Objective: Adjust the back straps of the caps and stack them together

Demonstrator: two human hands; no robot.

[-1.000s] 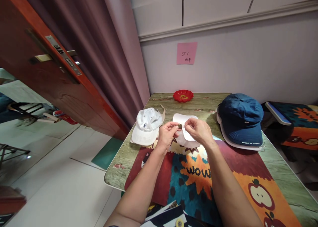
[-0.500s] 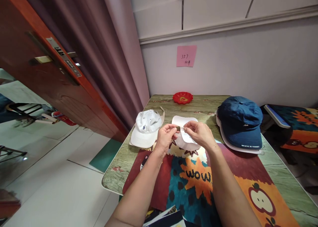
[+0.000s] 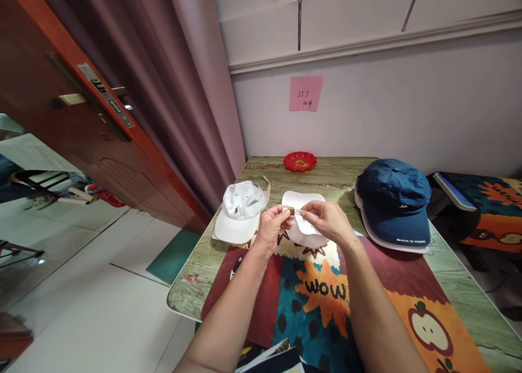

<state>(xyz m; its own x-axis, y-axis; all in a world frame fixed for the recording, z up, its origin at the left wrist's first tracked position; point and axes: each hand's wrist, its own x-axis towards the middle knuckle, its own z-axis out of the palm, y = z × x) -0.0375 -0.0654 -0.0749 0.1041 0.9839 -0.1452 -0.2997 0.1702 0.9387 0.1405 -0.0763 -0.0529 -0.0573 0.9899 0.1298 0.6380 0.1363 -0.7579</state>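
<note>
Between my hands lies a white cap [image 3: 302, 198], partly covered by my fingers. My left hand [image 3: 273, 226] pinches a small brass-coloured buckle [image 3: 292, 212] just over it. From the buckle a narrow white strap [image 3: 298, 212] runs to my right hand [image 3: 328, 221], whose thumb and fingertips are closed on it. How the strap joins the cap is hidden. To the left sits another white cap [image 3: 240, 210] with a small dark emblem, its loose strap behind it. On the right a navy cap [image 3: 393, 199] rests on top of a pale cap [image 3: 369, 232].
A red scalloped dish [image 3: 300, 161] stands at the table's far edge. Under my arms spreads a colourful printed mat [image 3: 316, 302] on the wood-patterned table [image 3: 191, 291]. Dark and white printed items [image 3: 277, 359] lie at the near edge. A wooden door [image 3: 134, 161] and curtain are at left.
My hands stay in nearly the same place over the cap. The buckle and strap between my fingertips have tilted slightly; the other caps have not moved.
</note>
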